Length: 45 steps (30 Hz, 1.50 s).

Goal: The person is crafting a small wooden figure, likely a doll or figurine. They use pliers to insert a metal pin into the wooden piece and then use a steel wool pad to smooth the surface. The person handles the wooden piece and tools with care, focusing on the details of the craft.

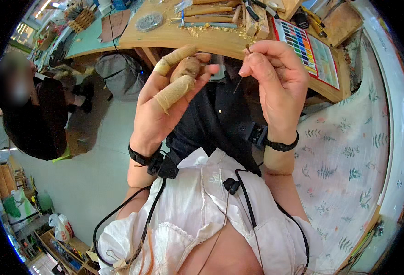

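Observation:
Tan tape wraps several fingers of my left hand (152,98), which is raised above my lap near the table's edge. Its fingers are curled round a small rounded brown lump (189,67); I cannot make out what it is made of. To the right, my right hand (282,75) is closed in a pinch on a thin dark needle (238,83). The needle's brown top shows above the fingertips, and its shaft slants down to the left. The needle is apart from the brown lump, with a gap between the two hands.
On the wooden table (138,40) ahead lie several wooden-handled carving tools (211,10), wood shavings and a round dish (149,21). A paint set (298,43) lies at the right. A grey bag (119,73) stands below the table; a person in black (32,114) sits left.

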Each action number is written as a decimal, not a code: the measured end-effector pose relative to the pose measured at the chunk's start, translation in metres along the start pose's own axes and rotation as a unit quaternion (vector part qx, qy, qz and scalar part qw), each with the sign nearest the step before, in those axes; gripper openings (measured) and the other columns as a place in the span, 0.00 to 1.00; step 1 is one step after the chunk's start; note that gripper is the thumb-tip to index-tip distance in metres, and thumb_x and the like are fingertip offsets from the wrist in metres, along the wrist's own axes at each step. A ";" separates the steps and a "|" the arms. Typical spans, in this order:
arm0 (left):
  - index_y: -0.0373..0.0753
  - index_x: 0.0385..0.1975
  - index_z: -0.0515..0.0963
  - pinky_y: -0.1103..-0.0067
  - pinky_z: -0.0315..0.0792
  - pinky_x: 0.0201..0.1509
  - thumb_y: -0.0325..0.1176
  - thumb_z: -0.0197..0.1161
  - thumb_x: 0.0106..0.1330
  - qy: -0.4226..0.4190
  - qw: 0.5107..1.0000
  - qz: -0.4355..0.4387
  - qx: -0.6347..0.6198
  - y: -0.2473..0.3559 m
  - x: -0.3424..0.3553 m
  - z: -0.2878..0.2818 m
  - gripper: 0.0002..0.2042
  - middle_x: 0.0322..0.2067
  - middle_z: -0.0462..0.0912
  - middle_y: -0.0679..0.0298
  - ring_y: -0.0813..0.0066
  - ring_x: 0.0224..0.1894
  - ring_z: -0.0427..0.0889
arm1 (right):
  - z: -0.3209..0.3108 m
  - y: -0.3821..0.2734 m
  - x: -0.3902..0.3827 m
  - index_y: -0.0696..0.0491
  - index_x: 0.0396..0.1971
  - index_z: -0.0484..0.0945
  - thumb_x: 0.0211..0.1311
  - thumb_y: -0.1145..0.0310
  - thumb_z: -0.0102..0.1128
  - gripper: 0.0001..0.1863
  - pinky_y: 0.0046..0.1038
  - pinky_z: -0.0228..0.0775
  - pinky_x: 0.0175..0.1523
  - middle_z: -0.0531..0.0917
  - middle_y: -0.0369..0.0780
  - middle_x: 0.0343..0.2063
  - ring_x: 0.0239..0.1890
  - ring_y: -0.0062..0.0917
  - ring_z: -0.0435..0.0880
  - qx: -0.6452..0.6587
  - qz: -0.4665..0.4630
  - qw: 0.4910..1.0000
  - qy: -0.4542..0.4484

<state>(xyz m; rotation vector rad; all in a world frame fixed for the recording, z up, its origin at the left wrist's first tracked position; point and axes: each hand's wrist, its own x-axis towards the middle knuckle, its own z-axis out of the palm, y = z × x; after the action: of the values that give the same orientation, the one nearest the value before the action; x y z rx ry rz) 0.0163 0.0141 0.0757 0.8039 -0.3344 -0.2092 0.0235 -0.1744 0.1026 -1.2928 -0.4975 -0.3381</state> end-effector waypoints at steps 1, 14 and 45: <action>0.30 0.62 0.58 0.71 0.64 0.65 0.25 0.55 0.65 -0.015 1.000 0.007 -0.012 0.000 0.000 0.006 0.26 0.59 0.65 0.48 0.55 0.61 0.68 | 0.003 -0.003 -0.001 0.61 0.38 0.76 0.63 0.77 0.57 0.06 0.16 0.72 0.39 0.81 0.37 0.30 0.32 0.16 0.79 -0.035 -0.009 0.999 0.005; 0.31 0.65 0.53 0.63 0.55 0.69 0.26 0.55 0.63 -0.054 0.989 0.122 0.069 -0.003 -0.003 0.024 0.30 0.62 0.61 0.44 0.52 0.65 0.62 | 0.020 -0.017 0.001 0.59 0.33 0.80 0.54 0.82 0.63 0.06 0.16 0.62 0.31 0.80 0.35 0.28 0.28 0.16 0.73 -0.357 -0.209 0.909 -0.040; 0.32 0.65 0.54 0.68 0.58 0.67 0.20 0.60 0.58 -0.061 0.970 0.177 0.153 -0.005 -0.001 0.025 0.33 0.61 0.65 0.47 0.56 0.64 0.65 | 0.023 -0.027 0.002 0.59 0.30 0.80 0.49 0.84 0.64 0.07 0.19 0.68 0.34 0.77 0.37 0.28 0.29 0.22 0.76 -0.418 -0.249 0.873 -0.039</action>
<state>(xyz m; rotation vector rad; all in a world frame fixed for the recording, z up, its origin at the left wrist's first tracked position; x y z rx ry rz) 0.0059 -0.0056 0.0883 1.0202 -0.6306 0.1332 0.0077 -0.1585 0.1300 -2.0129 -0.8004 -1.0189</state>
